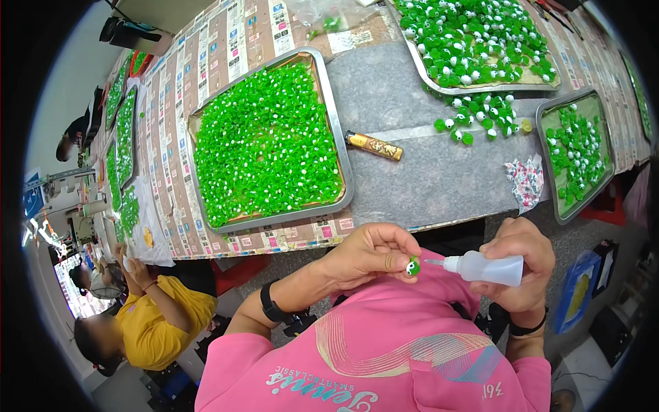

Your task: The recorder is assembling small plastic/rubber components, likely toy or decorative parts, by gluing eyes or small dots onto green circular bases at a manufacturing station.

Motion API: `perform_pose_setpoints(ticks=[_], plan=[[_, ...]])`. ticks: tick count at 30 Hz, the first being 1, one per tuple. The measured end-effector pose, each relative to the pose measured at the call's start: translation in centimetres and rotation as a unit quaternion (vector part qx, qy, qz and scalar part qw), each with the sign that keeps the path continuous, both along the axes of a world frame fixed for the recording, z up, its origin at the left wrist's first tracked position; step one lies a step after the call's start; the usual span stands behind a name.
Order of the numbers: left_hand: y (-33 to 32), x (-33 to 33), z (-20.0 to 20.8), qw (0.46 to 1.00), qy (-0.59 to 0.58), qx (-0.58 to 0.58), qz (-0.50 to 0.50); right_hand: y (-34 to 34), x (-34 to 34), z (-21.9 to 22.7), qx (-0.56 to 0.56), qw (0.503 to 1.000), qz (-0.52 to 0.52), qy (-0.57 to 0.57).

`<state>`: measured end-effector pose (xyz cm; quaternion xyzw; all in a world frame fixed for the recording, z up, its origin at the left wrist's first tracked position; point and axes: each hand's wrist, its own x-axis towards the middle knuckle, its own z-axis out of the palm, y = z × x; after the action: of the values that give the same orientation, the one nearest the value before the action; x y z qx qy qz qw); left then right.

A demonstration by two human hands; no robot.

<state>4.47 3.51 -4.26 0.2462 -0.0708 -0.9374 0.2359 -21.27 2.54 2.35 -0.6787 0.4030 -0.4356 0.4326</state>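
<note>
Between thumb and fingers, my left hand pinches a small green piece with a white, dark-dotted eye. My right hand is wrapped round a translucent squeeze bottle, held sideways. Its thin nozzle points left at the green piece, and a small gap appears to separate them. Both hands are in front of the table's near edge, over my lap. A metal tray full of green pieces with white spots lies beyond my left hand. Nearest to my right hand on the table is a crumpled floral cloth.
A grey mat carries a gold-and-black lighter and loose green-and-white pieces. At the back right stands a larger tray of eyed pieces; a smaller tray sits at the right edge. A person in yellow works at left.
</note>
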Motion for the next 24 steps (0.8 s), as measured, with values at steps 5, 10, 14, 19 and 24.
perform_pose_setpoints(ticks=[5,10,14,19,24], plan=[[-0.02,-0.08,-0.04,1.0,-0.009,-0.003,-0.002,0.12,-0.04,-0.04,0.001,1.0,-0.006,0.005],[-0.09,-0.18,0.15,1.0,-0.01,-0.003,-0.004,0.11,-0.06,-0.08,-0.001,1.0,-0.005,0.006],[-0.07,-0.25,0.08,1.0,-0.01,-0.004,-0.004,0.14,-0.1,-0.11,0.001,1.0,-0.003,0.002],[-0.09,-0.4,0.16,1.0,-0.015,-0.004,-0.004,0.21,-0.15,-0.13,0.006,1.0,-0.003,-0.002],[-0.05,-0.45,0.08,1.0,-0.014,-0.011,-0.005,0.38,-0.17,-0.28,0.003,1.0,-0.008,-0.001]])
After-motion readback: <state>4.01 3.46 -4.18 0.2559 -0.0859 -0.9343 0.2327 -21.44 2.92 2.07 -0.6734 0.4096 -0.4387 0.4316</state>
